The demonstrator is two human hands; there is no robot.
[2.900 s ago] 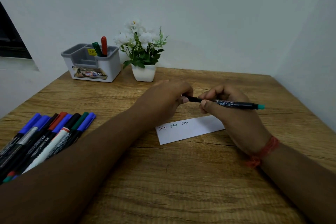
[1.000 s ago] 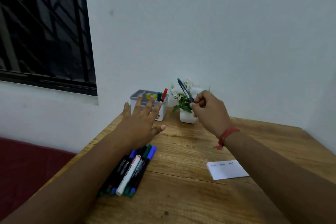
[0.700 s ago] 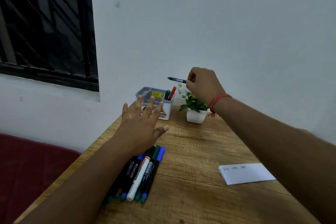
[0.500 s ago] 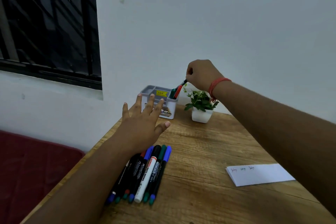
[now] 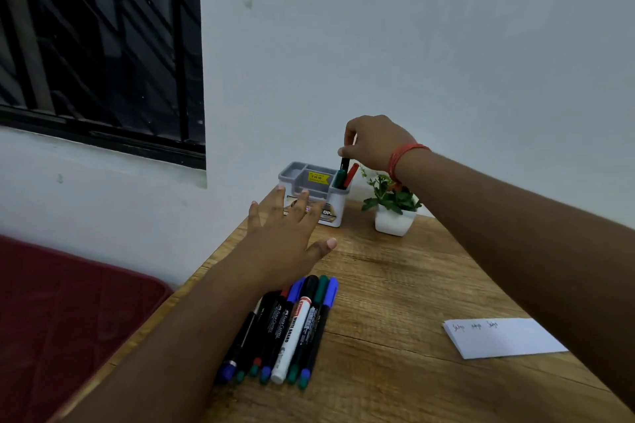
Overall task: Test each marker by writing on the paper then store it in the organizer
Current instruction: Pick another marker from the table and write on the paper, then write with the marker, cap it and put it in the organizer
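Observation:
My right hand [image 5: 372, 142] pinches the top of a black marker [image 5: 344, 163] that stands upright with its lower end inside the right compartment of the grey-and-white organizer [image 5: 338, 204]. A green marker [image 5: 339, 178] and a red marker [image 5: 351, 174] stand in the same compartment. My left hand [image 5: 287, 237] hovers flat with fingers spread over the far end of a row of several markers [image 5: 292, 330] lying on the wooden table [image 5: 395, 302]. The white paper [image 5: 505, 338] with three written words lies at the right.
A small white pot with a green plant [image 5: 393, 209] stands just right of the organizer, under my right wrist. A dark window [image 5: 99, 45] is at the upper left. A red cushion [image 5: 65, 316] lies beyond the table's left edge.
My right hand carried the black marker from the paper up to the organizer, turned it upright and lowered it into the right compartment. My left hand stayed spread above the marker row.

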